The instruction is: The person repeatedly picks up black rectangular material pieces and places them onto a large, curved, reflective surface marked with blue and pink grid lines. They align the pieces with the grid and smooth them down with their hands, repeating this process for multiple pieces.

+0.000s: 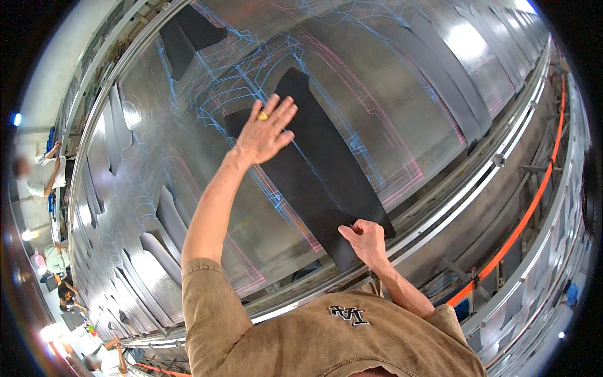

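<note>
A long black cut panel [333, 195], cloth-like and shaped like a garment piece, lies on the long grey table [383, 100]. A lengthwise line runs down its middle, and I cannot tell if it is one piece or two overlapping. My left hand [267, 132], with a gold ring, is laid palm down near the panel's far end, fingers stretched and spread. Over the panel's near end, by the table edge, my right hand [367, 242] is closed with its fingers curled on the black material. Its fingertips are partly hidden.
Blue and pink lines mark the tabletop. Another black piece [188, 34] lies at the far left. Grey panels [433, 69] rest at right, with more grey panels [166, 261] at left. A metal rail [465, 188] and an orange strip [527, 213] run alongside. Several people stand far left.
</note>
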Motion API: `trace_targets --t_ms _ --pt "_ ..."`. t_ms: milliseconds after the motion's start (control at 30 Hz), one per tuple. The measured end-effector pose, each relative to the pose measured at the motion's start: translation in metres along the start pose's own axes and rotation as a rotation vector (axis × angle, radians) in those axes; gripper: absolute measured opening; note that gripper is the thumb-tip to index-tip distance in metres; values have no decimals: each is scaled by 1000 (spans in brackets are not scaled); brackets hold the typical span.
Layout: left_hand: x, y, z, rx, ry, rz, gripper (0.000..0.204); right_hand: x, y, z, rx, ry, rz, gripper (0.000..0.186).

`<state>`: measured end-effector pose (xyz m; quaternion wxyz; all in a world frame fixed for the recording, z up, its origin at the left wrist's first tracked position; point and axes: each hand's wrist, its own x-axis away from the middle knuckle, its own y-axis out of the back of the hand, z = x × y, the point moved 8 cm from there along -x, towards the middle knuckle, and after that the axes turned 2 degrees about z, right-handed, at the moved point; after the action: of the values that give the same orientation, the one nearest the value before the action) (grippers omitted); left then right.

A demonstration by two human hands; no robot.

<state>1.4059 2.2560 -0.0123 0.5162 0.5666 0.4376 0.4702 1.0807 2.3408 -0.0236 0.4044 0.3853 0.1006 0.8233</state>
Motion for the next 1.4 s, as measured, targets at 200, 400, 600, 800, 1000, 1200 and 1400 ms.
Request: trace_targets --t_ms 200,400,600,800,1000,1200,1400 --pt "-3 0 62 -101 326 -160 59 15 8 17 293 129 -51 37" --pt "11 6 -69 -15 15 -6 62 21 16 12 381 188 -97 34" --pt "80 -9 -224 253 -223 41 69 33 28 10 357 214 -121 29" --pt "101 -11 -272 48 -165 255 60 29 42 69 285 771 -290 40" --pt "99 -30 -282 165 -112 163 67 -81 -13 129 542 1048 -203 71" --pt "114 -14 -269 383 -238 87 76 -175 -45 198 679 1047 -317 88" --pt "80 23 -91 109 394 71 80 -233 -45 218 795 977 -299 88"
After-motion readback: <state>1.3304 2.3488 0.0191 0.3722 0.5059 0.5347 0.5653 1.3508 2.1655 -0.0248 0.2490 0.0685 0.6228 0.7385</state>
